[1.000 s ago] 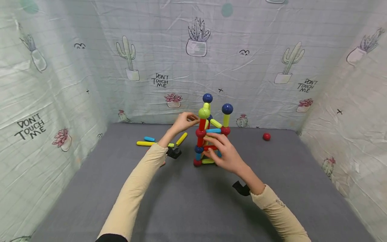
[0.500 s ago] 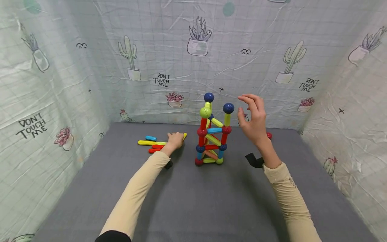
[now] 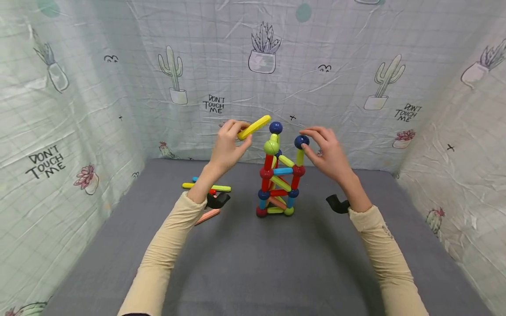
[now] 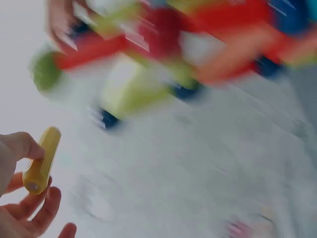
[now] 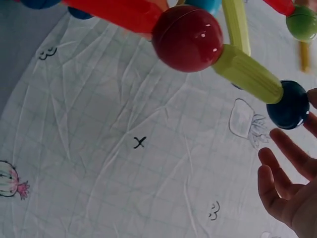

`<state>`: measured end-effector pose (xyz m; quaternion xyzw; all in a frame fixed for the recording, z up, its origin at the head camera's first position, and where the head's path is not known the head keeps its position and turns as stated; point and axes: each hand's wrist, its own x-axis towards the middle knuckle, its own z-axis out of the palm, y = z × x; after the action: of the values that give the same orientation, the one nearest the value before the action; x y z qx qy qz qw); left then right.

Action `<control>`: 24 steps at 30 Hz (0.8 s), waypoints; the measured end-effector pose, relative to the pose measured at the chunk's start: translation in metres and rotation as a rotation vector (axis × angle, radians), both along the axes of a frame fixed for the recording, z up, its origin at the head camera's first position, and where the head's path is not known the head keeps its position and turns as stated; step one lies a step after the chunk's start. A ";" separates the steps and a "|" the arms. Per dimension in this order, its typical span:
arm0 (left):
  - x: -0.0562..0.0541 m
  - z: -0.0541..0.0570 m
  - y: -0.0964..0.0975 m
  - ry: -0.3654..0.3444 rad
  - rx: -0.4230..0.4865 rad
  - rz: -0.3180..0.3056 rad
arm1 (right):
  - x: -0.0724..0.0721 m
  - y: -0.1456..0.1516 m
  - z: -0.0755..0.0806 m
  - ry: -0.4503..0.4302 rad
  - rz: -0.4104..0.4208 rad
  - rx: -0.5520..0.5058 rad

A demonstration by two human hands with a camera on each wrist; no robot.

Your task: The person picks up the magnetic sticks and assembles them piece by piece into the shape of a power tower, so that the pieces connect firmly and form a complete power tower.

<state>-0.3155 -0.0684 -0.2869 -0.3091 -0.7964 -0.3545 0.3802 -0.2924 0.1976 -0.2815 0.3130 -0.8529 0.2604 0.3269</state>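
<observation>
A tower of coloured rods and balls (image 3: 266, 173) stands upright near the back of the table. My left hand (image 3: 229, 147) pinches a yellow rod (image 3: 254, 127) between thumb and fingers, raised left of the tower's top; the same rod (image 4: 42, 161) shows in the left wrist view, apart from the blurred tower. On the right, my right hand (image 3: 328, 156) pinches the dark blue ball (image 3: 301, 141) atop a lime rod (image 5: 250, 74). A green ball (image 3: 271, 147) and another dark blue ball (image 3: 276, 127) top the other columns.
Loose rods lie on the grey table (image 3: 253, 272) left of the tower, among them a yellow rod (image 3: 190, 186), a lime rod (image 3: 221, 188) and an orange rod (image 3: 207, 216). A cactus-print curtain (image 3: 308, 94) hangs behind.
My left hand went from the tower down to the table rods and lifted a yellow rod. My right hand left the tower's front, rose on the right and took hold of the blue ball.
</observation>
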 end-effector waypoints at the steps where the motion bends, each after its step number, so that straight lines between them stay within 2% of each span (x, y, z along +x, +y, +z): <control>1: 0.006 0.008 0.005 0.041 -0.018 -0.045 | 0.000 0.001 0.000 -0.015 0.004 0.013; 3: 0.018 0.018 0.016 0.099 -0.076 -0.109 | -0.001 0.003 -0.001 -0.034 0.005 0.026; 6: 0.028 0.025 0.027 0.148 -0.220 -0.123 | -0.001 0.007 -0.002 -0.048 -0.009 0.019; 9: 0.032 0.028 0.035 0.200 -0.412 -0.076 | -0.001 0.012 -0.004 -0.053 -0.019 -0.005; 13: 0.032 0.031 0.044 0.294 -0.696 0.035 | -0.002 0.015 -0.006 -0.042 -0.017 -0.023; 16: 0.030 0.034 0.051 0.322 -0.842 0.108 | -0.002 0.014 -0.006 -0.028 -0.009 -0.025; 19: 0.026 0.033 0.057 0.292 -0.927 0.145 | -0.003 0.013 -0.006 -0.023 -0.003 -0.027; 24: 0.023 0.030 0.059 0.261 -0.967 0.119 | -0.002 0.012 -0.006 -0.015 0.001 -0.030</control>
<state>-0.2927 -0.0090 -0.2566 -0.4457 -0.8316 0.1187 0.3094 -0.2941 0.2097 -0.2878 0.3063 -0.8512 0.2758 0.3250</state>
